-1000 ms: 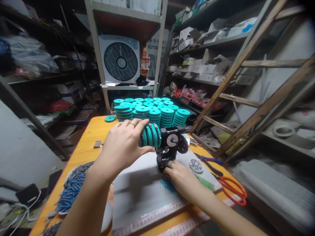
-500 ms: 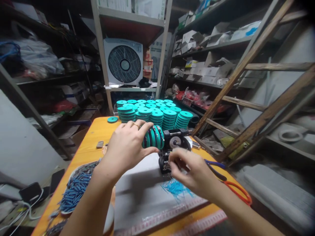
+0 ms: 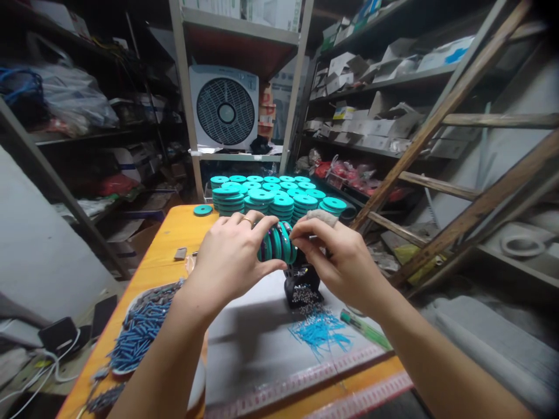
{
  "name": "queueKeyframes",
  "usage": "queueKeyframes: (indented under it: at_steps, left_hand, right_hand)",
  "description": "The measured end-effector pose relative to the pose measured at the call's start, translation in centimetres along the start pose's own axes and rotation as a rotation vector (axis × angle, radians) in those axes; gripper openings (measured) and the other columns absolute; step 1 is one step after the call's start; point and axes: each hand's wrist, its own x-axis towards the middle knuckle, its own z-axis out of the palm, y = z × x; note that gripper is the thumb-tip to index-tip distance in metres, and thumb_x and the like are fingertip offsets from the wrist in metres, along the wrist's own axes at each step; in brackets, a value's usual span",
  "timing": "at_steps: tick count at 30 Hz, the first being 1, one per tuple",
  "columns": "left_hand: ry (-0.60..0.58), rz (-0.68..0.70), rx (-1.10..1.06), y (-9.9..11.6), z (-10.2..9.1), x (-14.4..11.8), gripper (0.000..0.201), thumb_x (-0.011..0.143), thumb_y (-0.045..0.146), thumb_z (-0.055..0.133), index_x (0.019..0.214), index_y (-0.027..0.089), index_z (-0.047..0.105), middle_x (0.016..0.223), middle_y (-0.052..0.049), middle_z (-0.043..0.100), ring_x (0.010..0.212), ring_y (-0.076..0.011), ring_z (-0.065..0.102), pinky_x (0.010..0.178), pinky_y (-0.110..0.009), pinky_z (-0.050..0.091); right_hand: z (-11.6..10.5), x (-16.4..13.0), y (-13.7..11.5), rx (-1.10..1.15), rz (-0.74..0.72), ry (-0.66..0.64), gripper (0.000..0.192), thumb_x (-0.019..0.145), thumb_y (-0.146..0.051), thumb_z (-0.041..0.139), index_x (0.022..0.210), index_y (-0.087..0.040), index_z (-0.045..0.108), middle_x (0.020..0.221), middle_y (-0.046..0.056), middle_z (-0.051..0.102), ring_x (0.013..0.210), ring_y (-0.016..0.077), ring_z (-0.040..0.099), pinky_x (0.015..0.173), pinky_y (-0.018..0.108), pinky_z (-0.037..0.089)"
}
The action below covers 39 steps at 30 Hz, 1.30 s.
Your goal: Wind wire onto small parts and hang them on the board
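Presently the left hand [image 3: 229, 259] grips a row of teal spools [image 3: 277, 242] mounted on the black winder [image 3: 302, 286] above the tabletop [image 3: 168, 244], right hand [image 3: 338, 256] fingers pinching its end spool; many finished stacks [image 3: 275, 198] stand behind.

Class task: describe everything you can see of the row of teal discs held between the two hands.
The row of teal discs is several flat round discs set on edge side by side, with dark gaps between them, lying level above the black device. The left hand cups its left end; the right hand pinches its right end. The material looks like plastic.
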Motion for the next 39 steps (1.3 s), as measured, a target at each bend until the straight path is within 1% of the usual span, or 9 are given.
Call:
queueKeyframes:
  at_steps: [5,11,14,20,26,30,33,36,39]
  left_hand:
    - [0.004,0.002,0.004,0.0,0.0,-0.1,0.06,0.078,0.059,0.058,0.127,0.028,0.046,0.12,-0.001,0.059,0.105,-0.0265,0.056,0.087,-0.045,0.05]
    - [-0.005,-0.004,-0.006,0.0,0.0,0.0,0.06,0.078,0.06,0.058,0.127,0.028,0.046,0.12,-0.001,0.058,0.106,-0.0268,0.056,0.088,-0.046,0.05]
    - [-0.013,-0.007,-0.002,-0.1,0.1,0.0,0.061,0.078,0.06,0.058,0.128,0.028,0.046,0.121,-0.001,0.058,0.105,-0.027,0.056,0.088,-0.047,0.05]
    - [-0.001,0.01,-0.053,-0.3,0.0,-0.3,0.066,0.076,0.059,0.061,0.131,0.028,0.043,0.124,-0.001,0.057,0.11,-0.0262,0.054,0.092,-0.047,0.049]
    - [-0.041,0.026,-0.097,-0.6,-0.5,-0.4,0.054,0.081,0.052,0.058,0.129,0.03,0.043,0.123,0.0,0.056,0.107,-0.0249,0.054,0.091,-0.046,0.049]
    - [-0.051,0.024,-0.104,-0.6,-0.4,-0.4,0.054,0.081,0.052,0.058,0.129,0.032,0.043,0.123,0.001,0.056,0.106,-0.025,0.055,0.09,-0.046,0.049]
    - [-0.043,0.017,-0.102,-0.6,-0.3,-0.3,0.054,0.081,0.052,0.058,0.128,0.032,0.043,0.124,0.001,0.056,0.107,-0.025,0.055,0.09,-0.046,0.049]
    - [-0.037,0.013,-0.092,-0.6,-0.2,-0.2,0.055,0.08,0.053,0.059,0.128,0.031,0.043,0.124,0.001,0.056,0.108,-0.0251,0.055,0.09,-0.046,0.049]
    - [-0.03,0.014,-0.087,-0.5,-0.2,-0.2,0.055,0.08,0.052,0.059,0.128,0.031,0.043,0.124,0.001,0.057,0.108,-0.0248,0.055,0.09,-0.046,0.049]
  right_hand:
    - [0.0,0.2,0.1,-0.028,0.003,-0.034,0.027,0.09,-0.032,0.041,0.095,-0.016,0.062,0.095,0.0,0.058,0.086,-0.0053,0.047,0.078,0.005,0.035]
    - [-0.2,0.2,0.0,-0.009,-0.036,0.007,0.027,0.09,-0.03,0.041,0.094,-0.013,0.062,0.094,0.002,0.057,0.083,-0.0054,0.046,0.075,0.005,0.035]
    - [-0.3,0.2,-0.1,-0.028,-0.02,-0.046,0.027,0.09,-0.032,0.041,0.094,-0.015,0.061,0.096,0.0,0.057,0.087,-0.0049,0.046,0.078,0.007,0.033]
    - [0.0,0.5,0.1,-0.074,0.087,-0.201,0.028,0.092,-0.036,0.036,0.096,-0.018,0.057,0.099,-0.001,0.054,0.088,-0.0037,0.042,0.08,0.009,0.03]
    - [-0.2,0.7,0.5,-0.114,0.077,-0.273,0.03,0.093,-0.039,0.031,0.101,-0.021,0.054,0.099,-0.001,0.052,0.086,-0.0042,0.039,0.078,0.009,0.027]
    - [-0.2,0.4,0.6,-0.148,0.035,-0.264,0.031,0.093,-0.039,0.03,0.101,-0.021,0.054,0.098,-0.001,0.052,0.086,-0.0037,0.039,0.077,0.009,0.027]
    - [0.0,0.1,0.8,-0.2,-0.017,-0.233,0.028,0.093,-0.034,0.031,0.101,-0.021,0.054,0.099,0.0,0.052,0.085,-0.0031,0.04,0.077,0.009,0.028]
    - [0.5,-0.2,1.0,-0.304,-0.133,-0.158,0.022,0.09,-0.021,0.037,0.103,-0.021,0.055,0.099,0.0,0.053,0.086,-0.002,0.04,0.077,0.01,0.029]
    - [0.9,-0.6,1.2,-0.407,-0.273,-0.072,0.024,0.083,-0.011,0.044,0.102,-0.02,0.056,0.098,-0.001,0.053,0.09,-0.0002,0.041,0.081,0.011,0.032]
